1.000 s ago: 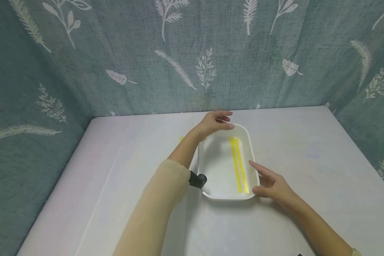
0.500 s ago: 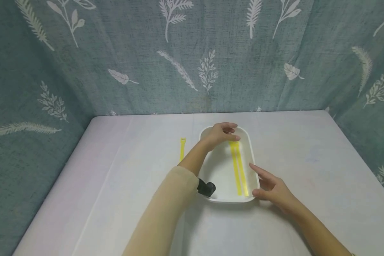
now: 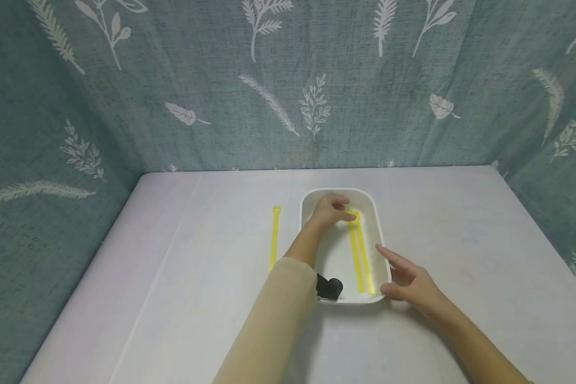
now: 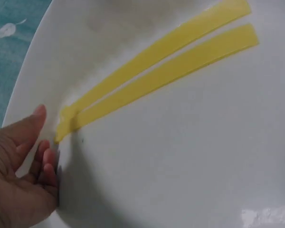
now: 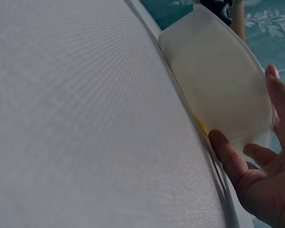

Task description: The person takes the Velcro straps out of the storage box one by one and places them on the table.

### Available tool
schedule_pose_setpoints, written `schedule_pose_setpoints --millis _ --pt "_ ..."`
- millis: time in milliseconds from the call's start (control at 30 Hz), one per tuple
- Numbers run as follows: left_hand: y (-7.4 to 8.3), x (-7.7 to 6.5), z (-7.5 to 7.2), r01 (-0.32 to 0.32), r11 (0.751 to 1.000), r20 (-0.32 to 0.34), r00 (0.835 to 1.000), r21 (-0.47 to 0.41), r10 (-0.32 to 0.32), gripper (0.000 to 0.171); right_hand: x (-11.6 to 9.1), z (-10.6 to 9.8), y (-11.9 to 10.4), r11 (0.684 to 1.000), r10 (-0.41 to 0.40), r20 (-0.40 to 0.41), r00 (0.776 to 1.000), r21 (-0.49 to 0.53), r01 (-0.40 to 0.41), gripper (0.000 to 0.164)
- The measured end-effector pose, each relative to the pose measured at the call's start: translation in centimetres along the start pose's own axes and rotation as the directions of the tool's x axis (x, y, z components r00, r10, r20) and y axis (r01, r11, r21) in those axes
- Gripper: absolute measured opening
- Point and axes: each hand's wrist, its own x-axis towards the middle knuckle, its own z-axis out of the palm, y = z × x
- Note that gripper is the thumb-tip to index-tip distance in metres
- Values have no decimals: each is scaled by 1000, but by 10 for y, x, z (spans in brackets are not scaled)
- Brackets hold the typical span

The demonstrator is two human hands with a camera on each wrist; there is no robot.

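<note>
A white rectangular tray with rounded corners stands on the table. Inside it, two flat yellow straps lie side by side, their wider ends at the far side. My left hand reaches into the tray by those ends. In the left wrist view, the thumb and bent fingers of that hand are apart, with nothing between them and the straps' wide ends just beyond. At the tray's right wall, my right hand has its fingers spread, fingertips against the outside.
Left of the tray, another yellow strap lies on the white table, its near end hidden behind the left sleeve. A black wrist camera hangs over the tray's near left corner. Patterned green cloth rises behind the table.
My left hand has come down from the tray's far rim into the tray, toward the straps' wide ends. The strap on the table shows more. My right hand stays at the wall.
</note>
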Motion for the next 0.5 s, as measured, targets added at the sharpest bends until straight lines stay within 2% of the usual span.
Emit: schedule_pose_setpoints --millis 133,233,500 --pt "-4 2 1 -23 995 -36 999 99 27 49 1 0 -1 1000 3 3 1000 -15 -3 74" --pt "-7 3 3 -38 986 -39 998 159 44 53 1 0 -1 1000 -2 8 1000 -19 2 74" --pt "-8 4 9 -25 967 -28 999 252 33 57 -1 -1 0 1000 -9 9 1000 -29 9 73"
